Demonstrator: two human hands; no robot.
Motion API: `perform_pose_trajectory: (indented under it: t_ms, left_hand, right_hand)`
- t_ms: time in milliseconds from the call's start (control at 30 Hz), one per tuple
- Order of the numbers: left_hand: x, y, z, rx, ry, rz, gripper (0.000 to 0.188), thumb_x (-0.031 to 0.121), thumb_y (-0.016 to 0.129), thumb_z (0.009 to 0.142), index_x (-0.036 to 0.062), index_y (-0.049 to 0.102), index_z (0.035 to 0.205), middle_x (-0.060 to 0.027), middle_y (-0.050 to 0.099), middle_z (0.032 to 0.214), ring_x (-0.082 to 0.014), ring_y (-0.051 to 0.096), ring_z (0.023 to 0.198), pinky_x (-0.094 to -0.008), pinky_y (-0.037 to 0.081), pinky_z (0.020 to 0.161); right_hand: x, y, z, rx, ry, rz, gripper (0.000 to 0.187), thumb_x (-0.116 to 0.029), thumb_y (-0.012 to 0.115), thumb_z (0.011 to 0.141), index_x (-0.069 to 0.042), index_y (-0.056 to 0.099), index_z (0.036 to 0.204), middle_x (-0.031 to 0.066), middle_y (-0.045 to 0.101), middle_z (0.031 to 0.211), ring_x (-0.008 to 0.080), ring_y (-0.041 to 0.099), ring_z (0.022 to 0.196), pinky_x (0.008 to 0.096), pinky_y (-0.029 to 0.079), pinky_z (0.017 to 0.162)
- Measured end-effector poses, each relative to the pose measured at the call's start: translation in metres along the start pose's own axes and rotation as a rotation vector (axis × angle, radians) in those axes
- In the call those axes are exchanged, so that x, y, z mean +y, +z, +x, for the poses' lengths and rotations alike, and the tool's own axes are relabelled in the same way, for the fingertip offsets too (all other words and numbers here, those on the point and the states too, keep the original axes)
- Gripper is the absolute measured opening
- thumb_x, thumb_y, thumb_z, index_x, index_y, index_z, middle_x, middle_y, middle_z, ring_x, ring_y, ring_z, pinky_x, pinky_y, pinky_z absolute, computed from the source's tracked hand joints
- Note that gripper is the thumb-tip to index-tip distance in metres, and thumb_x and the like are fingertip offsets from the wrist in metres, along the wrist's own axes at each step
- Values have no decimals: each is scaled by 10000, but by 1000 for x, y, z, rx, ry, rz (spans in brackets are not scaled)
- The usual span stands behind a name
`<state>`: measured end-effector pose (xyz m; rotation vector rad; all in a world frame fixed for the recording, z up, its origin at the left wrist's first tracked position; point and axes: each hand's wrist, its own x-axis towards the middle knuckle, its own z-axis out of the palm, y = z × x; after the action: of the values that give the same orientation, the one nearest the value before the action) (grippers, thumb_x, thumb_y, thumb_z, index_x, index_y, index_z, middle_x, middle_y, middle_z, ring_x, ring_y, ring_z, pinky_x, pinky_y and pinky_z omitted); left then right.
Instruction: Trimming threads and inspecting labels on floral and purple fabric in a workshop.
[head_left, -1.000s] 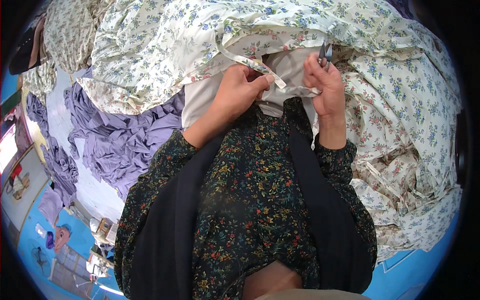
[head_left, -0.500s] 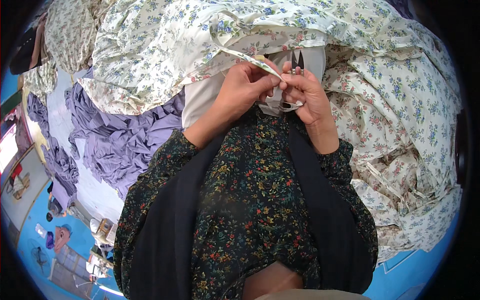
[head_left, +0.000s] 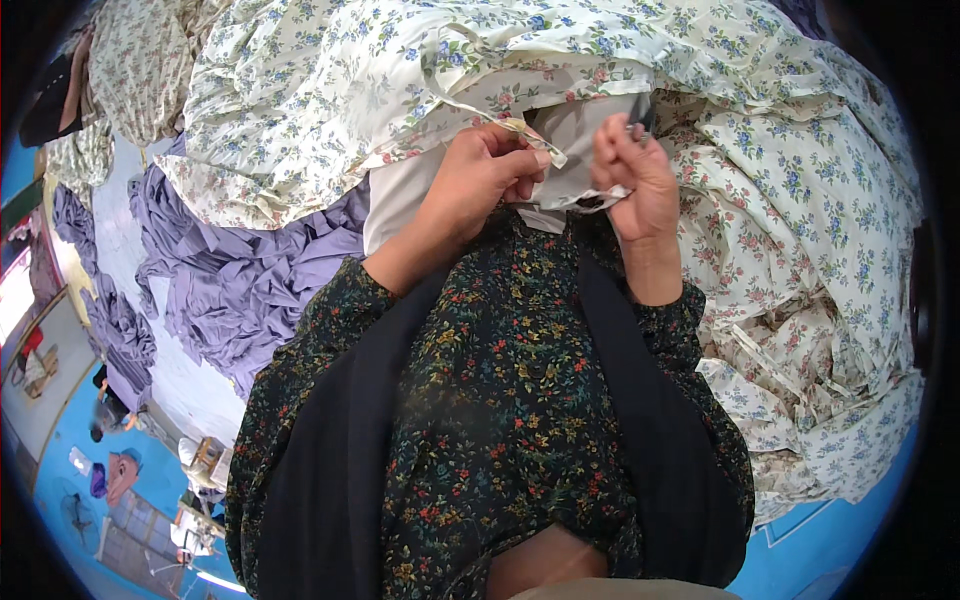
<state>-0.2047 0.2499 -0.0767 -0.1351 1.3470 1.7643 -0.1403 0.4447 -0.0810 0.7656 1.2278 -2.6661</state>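
Observation:
Near the middle, my left hand [head_left: 490, 172] pinches the end of a narrow floral fabric strap [head_left: 558, 157] between thumb and fingers. The strap runs back up to the white floral cloth [head_left: 420, 85]. Apart from it, to the right, my right hand [head_left: 640, 180] is closed around small dark-bladed scissors [head_left: 641, 110], somewhat blurred, with the blades pointing away from me. A whitish loop [head_left: 605, 200] hangs from the palm side of this hand; whether it belongs to the scissors I cannot tell.
Heaped floral cloth [head_left: 800, 230] lies on the right. Crumpled purple fabric [head_left: 250, 270] is on the left, beside a pale table surface [head_left: 190, 375]. Farther off at lower left are a blue floor [head_left: 60, 450], a fan [head_left: 78, 508] and another person [head_left: 108, 412].
My right hand has moved right, away from my left hand, taking the scissors along. It has let go of the strap's end. My left hand stays nearly in place, still pinching the strap.

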Motion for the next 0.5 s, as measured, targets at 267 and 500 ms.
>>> perform_pose_trajectory:
  t_ms: [267,500]
  left_hand:
    - [1,0,1,39,13,-41,123,146,682,855,31,644,880,-7,626,721,-74,546,590,-205,377,526]
    - [-1,-1,1,23,26,-34,137,140,692,849,25,645,909,-12,624,727,-76,545,593,-204,383,530]
  right_hand:
    - [5,6,-13,-38,-315,-881,251,-274,585,958,-26,604,990,17,563,675,78,496,613,239,410,581]
    - [6,13,-14,-56,-378,-1016,212,-231,602,946,-19,599,938,38,557,645,83,485,594,248,399,557]
